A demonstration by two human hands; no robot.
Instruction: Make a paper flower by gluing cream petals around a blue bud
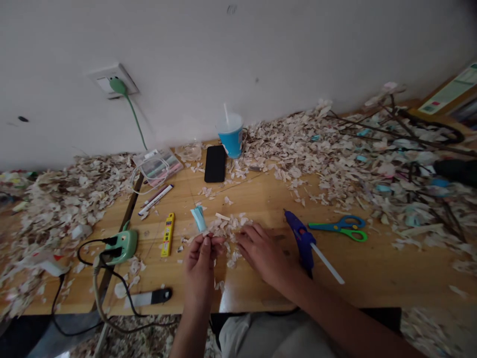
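Observation:
My left hand is closed in a pinch above the table, thumb against the fingers. What lies between the fingertips is too small to make out. Just beyond them is a folded light blue strip; whether the fingers touch it I cannot tell. My right hand rests palm down, its fingers stretched out at the edge of a small heap of pale petal-like scraps. To its right lie a blue glue gun with a white glue stick in its back and blue-green scissors.
Pale scraps bank against the wall, with twigs at right. A blue cup stands behind a black phone. Left lie a pen, a yellow box, a green power strip with cords, and a scraper.

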